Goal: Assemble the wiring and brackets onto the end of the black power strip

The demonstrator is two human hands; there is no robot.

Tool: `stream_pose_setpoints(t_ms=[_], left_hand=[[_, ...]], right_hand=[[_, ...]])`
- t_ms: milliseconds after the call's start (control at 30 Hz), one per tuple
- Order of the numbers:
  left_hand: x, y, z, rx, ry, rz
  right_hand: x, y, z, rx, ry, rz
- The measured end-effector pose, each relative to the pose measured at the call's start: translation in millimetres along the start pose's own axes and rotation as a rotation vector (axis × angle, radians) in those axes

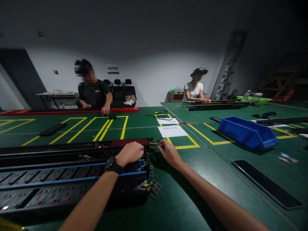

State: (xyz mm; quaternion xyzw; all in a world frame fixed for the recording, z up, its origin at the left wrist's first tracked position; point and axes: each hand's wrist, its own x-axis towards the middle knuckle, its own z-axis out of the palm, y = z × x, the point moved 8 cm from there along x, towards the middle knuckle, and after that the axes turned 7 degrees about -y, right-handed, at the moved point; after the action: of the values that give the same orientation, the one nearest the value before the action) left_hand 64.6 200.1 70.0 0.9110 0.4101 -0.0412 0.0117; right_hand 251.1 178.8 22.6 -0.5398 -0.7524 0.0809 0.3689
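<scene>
Long black power strips (69, 172) lie side by side at the left, with rows of sockets, red dots and blue edge lines. My left hand (131, 152), with a black watch on the wrist, lies over the right end of the far strips, its fingers curled down on one strip. Just beyond that end, my right hand (167, 150) has thumb and forefinger pinched at thin yellow-green wires (152, 143). What exactly sits between the fingertips is small and partly hidden. Nearer me, a black end cap (155, 189) hangs tilted beside more loose wires (146, 185).
A blue bin (247, 133) and a dark flat panel (267, 184) lie to the right on the green table (192, 199). Paper labels (172, 131) lie ahead. Across the table, one person (95, 93) reaches toward small black parts; another person (194, 91) handles long strips.
</scene>
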Motion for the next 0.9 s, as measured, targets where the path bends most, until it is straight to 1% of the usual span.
stream_pose_setpoints(t_ms=[200, 400, 567, 667, 733, 833, 900], left_hand=[[-2.1, 3.1, -3.8, 0.003, -0.006, -0.004], [-3.3, 4.1, -5.6, 0.003, -0.010, -0.011], [-2.8, 3.4, -3.8, -0.013, -0.022, -0.014], [-2.5, 2.9, -3.8, -0.002, -0.019, -0.017], [-2.4, 2.4, -3.9, 0.001, -0.023, -0.022], [-1.9, 1.8, -2.8, -0.005, -0.033, -0.017], [-0.9, 1.1, -1.5, -0.011, -0.030, -0.004]], right_hand=[[4.7, 7.5, 0.6, -0.080, -0.052, 0.095], [23.3, 14.2, 4.7, -0.251, -0.119, 0.143], [30.4, 18.7, 2.4, -0.287, -0.161, 0.115], [24.8, 19.2, -3.4, -0.296, -0.184, 0.033], [19.4, 22.6, -10.9, -0.322, -0.163, -0.002], [14.0, 32.9, -21.6, -0.374, -0.114, 0.020], [13.4, 37.6, -22.4, -0.414, -0.127, 0.037]])
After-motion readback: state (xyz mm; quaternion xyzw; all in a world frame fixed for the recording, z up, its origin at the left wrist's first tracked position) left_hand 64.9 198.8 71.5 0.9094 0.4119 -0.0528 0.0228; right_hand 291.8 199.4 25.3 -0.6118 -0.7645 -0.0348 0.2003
